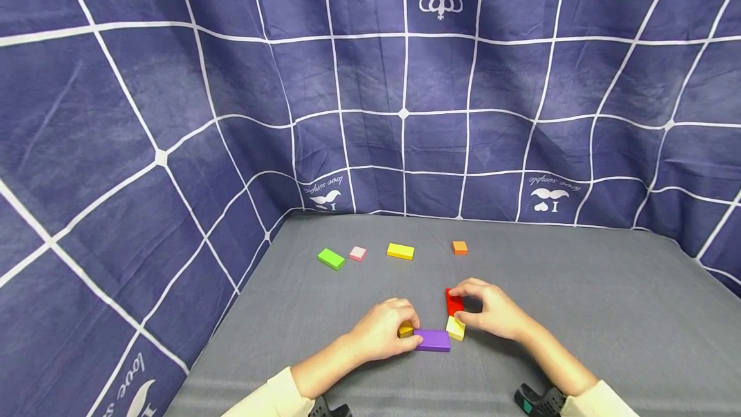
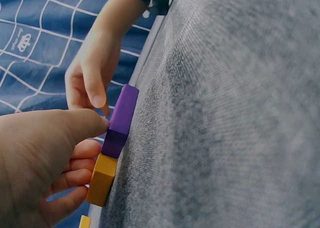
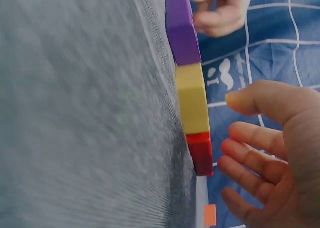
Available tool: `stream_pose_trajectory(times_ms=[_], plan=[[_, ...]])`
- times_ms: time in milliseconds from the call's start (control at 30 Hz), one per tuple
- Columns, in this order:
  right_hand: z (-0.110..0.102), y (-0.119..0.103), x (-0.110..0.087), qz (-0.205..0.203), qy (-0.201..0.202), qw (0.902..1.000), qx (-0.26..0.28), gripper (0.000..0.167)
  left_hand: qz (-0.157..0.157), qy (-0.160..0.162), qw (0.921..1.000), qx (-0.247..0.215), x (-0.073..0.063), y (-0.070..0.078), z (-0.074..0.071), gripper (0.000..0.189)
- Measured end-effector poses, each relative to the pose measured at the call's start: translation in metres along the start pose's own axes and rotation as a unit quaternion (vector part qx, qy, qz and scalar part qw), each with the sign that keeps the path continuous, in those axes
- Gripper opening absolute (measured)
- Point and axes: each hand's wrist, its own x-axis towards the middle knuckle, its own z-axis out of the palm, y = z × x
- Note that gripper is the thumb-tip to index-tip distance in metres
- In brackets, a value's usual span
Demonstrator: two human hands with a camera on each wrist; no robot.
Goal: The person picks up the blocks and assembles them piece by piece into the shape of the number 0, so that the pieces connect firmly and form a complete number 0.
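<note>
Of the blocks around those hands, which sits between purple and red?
The pale yellow block, with the purple block at one end and the red block at the other; the golden block lies by the left hand.

This is a curtained-off work corner, type of room unclear: printed blue fabric borders a grey table.

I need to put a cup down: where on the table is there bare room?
Widest: the grey table right of the right hand and of the orange block. Also free: the patch left of the left hand, nearer than the green block. Crowded: between the hands, where the purple block, pale yellow block and red block cluster.
</note>
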Motion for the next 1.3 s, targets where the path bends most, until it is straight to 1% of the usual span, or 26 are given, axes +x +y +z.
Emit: stream_pose_trajectory(times_ms=[200, 467, 567, 733, 867, 967, 1067, 1133, 1233, 1300], plan=[[0.003, -0.004, -0.008, -0.035, 0.012, 0.9992, -0.011, 0.031, 0.002, -0.001, 1.0, 0.0, 0.002, 0.0, 0.001, 0.016], [0.005, -0.005, -0.011, -0.041, 0.007, 0.998, -0.048, 0.025, -0.001, -0.005, 1.0, 0.0, 0.003, 0.001, 0.001, 0.016], [0.004, -0.005, -0.011, -0.047, 0.007, 0.9979, -0.044, 0.023, 0.002, -0.006, 1.0, 0.004, 0.004, 0.001, 0.001, 0.016], [0.004, -0.004, -0.01, -0.038, 0.001, 0.9988, -0.032, 0.021, 0.002, -0.005, 1.0, 0.007, 0.006, 0.001, 0.0, 0.016], [0.006, -0.004, -0.009, -0.027, -0.009, 0.9993, -0.025, 0.021, -0.004, -0.013, 0.9999, 0.006, 0.005, 0.001, -0.001, 0.016], [0.008, -0.004, -0.009, -0.026, -0.011, 0.9994, -0.022, 0.02, -0.004, -0.019, 0.9998, 0.004, 0.004, 0.001, -0.002, 0.017], [0.009, -0.004, -0.01, -0.028, -0.007, 0.9994, -0.018, 0.021, -0.002, -0.02, 0.9998, -0.009, 0.004, -0.002, -0.004, 0.018], [0.01, -0.004, -0.01, -0.031, -0.004, 0.9994, -0.017, 0.021, -0.007, -0.017, 0.9996, -0.023, 0.005, -0.005, -0.006, 0.018], [0.01, -0.003, -0.01, -0.037, 0.002, 0.9992, -0.015, 0.022, -0.019, -0.005, 0.999, -0.04, 0.007, -0.013, -0.011, 0.017], [0.009, -0.003, -0.01, -0.04, 0.005, 0.9991, -0.015, 0.022, -0.028, 0.006, 0.9986, -0.044, 0.01, -0.021, -0.014, 0.016]])
